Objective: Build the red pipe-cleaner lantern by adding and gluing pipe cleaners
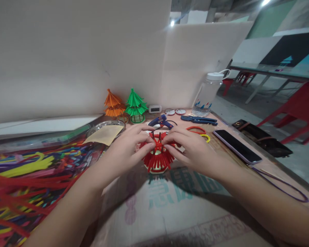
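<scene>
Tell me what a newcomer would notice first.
The red fringed model, at the centre between the left hand and right hand, draws the eye first. Next comes the heap of bright strips at lower left, then the orange model and green model before the pale wall.

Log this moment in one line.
left hand: at red fringed pipe-cleaner model, left side | right hand: same model, right side | behind: blue glue gun

craft piece (158, 162) between hands (134, 142), pipe cleaners (28, 167) left, phone (237, 146) right, glue gun (157, 120) behind
</scene>
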Available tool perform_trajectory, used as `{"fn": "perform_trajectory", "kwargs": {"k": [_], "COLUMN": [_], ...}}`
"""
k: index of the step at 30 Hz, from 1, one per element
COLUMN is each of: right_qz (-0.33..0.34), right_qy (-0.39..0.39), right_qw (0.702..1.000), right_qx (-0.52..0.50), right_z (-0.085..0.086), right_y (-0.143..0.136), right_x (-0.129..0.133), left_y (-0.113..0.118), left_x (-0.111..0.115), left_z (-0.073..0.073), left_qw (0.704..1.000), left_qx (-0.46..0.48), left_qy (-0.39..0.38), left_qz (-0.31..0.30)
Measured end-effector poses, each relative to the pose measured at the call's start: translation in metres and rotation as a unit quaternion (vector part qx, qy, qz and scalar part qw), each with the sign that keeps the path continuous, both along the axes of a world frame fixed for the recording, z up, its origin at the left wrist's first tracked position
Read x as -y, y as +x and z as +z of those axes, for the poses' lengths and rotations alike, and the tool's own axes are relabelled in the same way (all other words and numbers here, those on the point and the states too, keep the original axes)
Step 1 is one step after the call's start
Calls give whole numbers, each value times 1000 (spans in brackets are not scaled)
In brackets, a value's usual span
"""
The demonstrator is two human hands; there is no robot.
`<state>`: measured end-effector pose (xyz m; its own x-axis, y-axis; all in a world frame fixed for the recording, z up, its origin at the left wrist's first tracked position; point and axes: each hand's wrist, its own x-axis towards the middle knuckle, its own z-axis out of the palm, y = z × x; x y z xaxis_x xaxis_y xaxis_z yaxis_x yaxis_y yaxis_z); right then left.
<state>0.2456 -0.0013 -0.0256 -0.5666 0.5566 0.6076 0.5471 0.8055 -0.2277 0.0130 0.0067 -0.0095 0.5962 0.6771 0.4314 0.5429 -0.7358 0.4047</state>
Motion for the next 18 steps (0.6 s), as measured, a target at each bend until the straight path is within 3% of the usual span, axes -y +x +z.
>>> {"fn": "perform_trajectory", "kwargs": {"k": [18], "right_qz": [-6], "right_qy": [-3], "right_qw": [1000], "right_qx": [27], "right_z": [2], "right_y": [1], "right_x": [1], "left_y": [-10], "left_x": [-2], "left_z": [1], "left_qw": [1000], "left_qx": [-3], "left_qy": [-8], "left_qz": [-11]}}
